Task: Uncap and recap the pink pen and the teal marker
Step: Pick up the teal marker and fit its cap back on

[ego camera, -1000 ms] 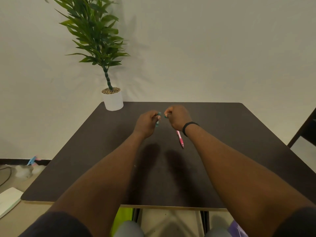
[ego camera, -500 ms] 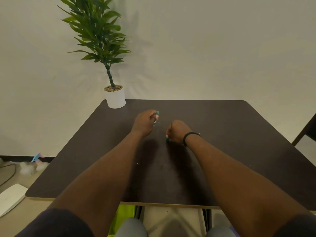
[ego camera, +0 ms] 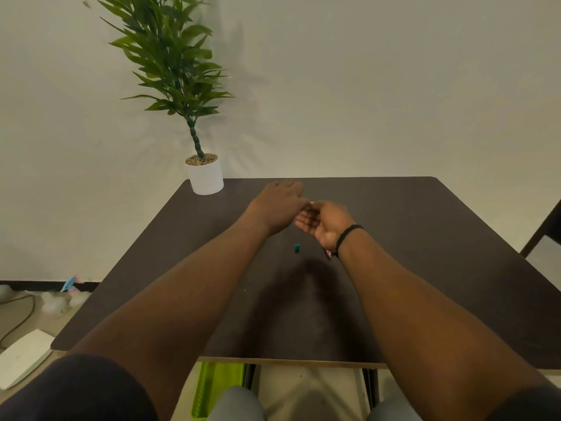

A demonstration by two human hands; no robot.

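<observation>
1. Behind the dark worktop (ego camera: 425,253) a plain pale wall is seen, against which the far edge of the worktop is set.
2. A potted plant (ego camera: 205,174) in a white pot is placed at the far left corner, close to the left and far edges.
3. The left hand (ego camera: 280,208) is held palm down above the far middle of the worktop, with the fingers loosely extended; whether anything is gripped beneath it cannot be told.
4. The right hand (ego camera: 326,223) is held just beside the left hand, palm turned up and toward the left, fingers partly curled and open; its fingertips nearly meet the left hand.
5. A black band (ego camera: 346,235) is worn on the right wrist.
6. A small teal cap (ego camera: 297,247) is seen lying alone on the worktop, just nearer than both hands and clear of them.
7. A short pink tip of the pink pen (ego camera: 328,253) is visible at the right wrist; the rest is hidden by the arm.
8. The teal marker body cannot be made out.
9. Wide bare surface is left to the right of the hands and toward the near edge, where only arm shadows fall.
10. Part of a dark chair (ego camera: 546,229) is seen beyond the right edge.
</observation>
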